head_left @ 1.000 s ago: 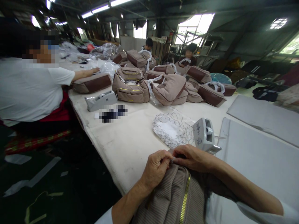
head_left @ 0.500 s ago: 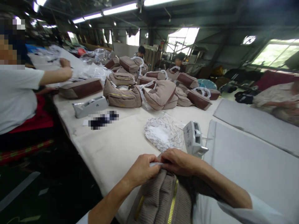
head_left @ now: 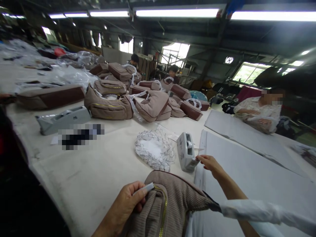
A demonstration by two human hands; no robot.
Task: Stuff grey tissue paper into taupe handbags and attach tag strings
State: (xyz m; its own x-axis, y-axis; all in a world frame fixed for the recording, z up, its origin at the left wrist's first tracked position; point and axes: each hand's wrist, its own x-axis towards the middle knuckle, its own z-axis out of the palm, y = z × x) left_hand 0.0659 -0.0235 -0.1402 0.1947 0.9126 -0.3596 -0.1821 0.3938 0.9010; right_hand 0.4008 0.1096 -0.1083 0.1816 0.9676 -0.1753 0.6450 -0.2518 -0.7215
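The left hand (head_left: 130, 200) pinched a pale strip (head_left: 148, 188) by the end of a gold zipper (head_left: 164, 210) on a ribbed brown bag (head_left: 175, 186). The right hand (head_left: 208, 163) had its fingertips at the front end of a tape dispenser (head_left: 182, 151) on the table (head_left: 108, 171). Beyond lay a round, wiry bundle (head_left: 154, 149), a second dispenser (head_left: 65, 120) and piled bags (head_left: 153, 103); another person (head_left: 256, 107) was at the right.

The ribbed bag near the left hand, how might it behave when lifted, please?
The ribbed bag will probably flex and sag, since its fabric folds beside the gold zipper. Being ribbed, it should offer some grip. Its wrapped strap may swing, as it extends from one end.
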